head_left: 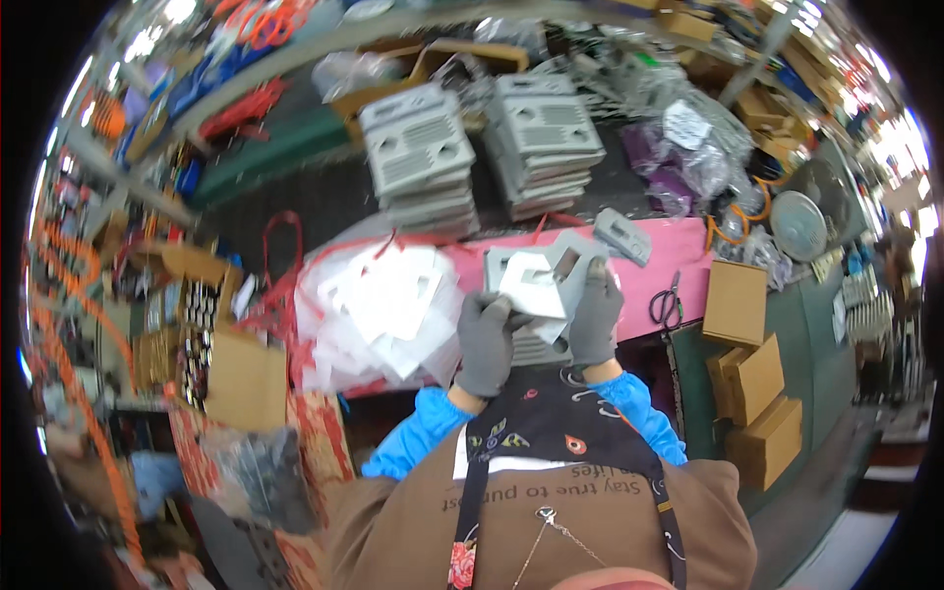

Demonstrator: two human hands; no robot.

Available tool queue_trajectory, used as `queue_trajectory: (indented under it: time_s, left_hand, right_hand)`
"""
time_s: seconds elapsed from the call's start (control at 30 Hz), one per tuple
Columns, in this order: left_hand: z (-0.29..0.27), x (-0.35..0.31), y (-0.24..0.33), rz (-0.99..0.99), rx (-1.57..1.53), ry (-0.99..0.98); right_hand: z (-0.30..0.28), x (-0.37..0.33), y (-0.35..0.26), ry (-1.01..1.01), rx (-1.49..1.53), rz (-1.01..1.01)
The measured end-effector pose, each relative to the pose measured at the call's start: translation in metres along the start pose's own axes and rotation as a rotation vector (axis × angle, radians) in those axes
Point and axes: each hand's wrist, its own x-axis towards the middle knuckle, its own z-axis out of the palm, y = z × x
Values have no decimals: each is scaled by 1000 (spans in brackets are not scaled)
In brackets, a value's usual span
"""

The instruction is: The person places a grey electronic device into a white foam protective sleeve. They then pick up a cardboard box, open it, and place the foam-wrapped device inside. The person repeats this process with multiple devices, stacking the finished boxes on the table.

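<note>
In front of me a light grey plastic panel (pixel 536 351) with slots lies on a pink sheet (pixel 669 280). Over it a white sheet piece (pixel 532 283) is tilted up, its lower edge bent. My left hand (pixel 486 342), in a grey glove, is closed and pinches the near left part of the white sheet piece. My right hand (pixel 594 317), also gloved, is closed along the panel's right side; its thumb lies close to the white piece, and its grip is partly hidden. To my left is a pile of similar white pieces (pixel 393 295) on clear plastic bags.
Two stacks of grey panels (pixel 418 143) (pixel 546 128) stand at the back. A small grey part (pixel 621 236) and black scissors (pixel 666 305) lie to the right. Several cardboard boxes (pixel 736 303) stand farther right. An opened carton (pixel 246 379) is at the left.
</note>
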Motion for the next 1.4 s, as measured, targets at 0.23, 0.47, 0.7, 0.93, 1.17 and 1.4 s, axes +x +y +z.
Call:
queue_trajectory:
  time_s: [0.23, 0.47, 0.7, 0.93, 1.17, 1.4]
  left_hand:
    - [-13, -16, -9, -148, 110, 8]
    - [-44, -6, 2, -128, 228, 194]
    - [-95, 19, -3, 36, 221, 309]
    - [-177, 78, 62, 191, 778, 518]
    - [-278, 124, 52, 389, 1428, 670]
    - [-123, 50, 78, 535, 1040, 369]
  right_hand:
    - [-17, 5, 11, -7, -483, -188]
    - [2, -3, 9, -119, -973, -527]
    - [39, 21, 0, -63, -1024, -618]
    - [48, 44, -6, 15, -947, -580]
    - [-9, 27, -16, 37, -999, -354]
    - [-6, -7, -24, -263, -1047, -779]
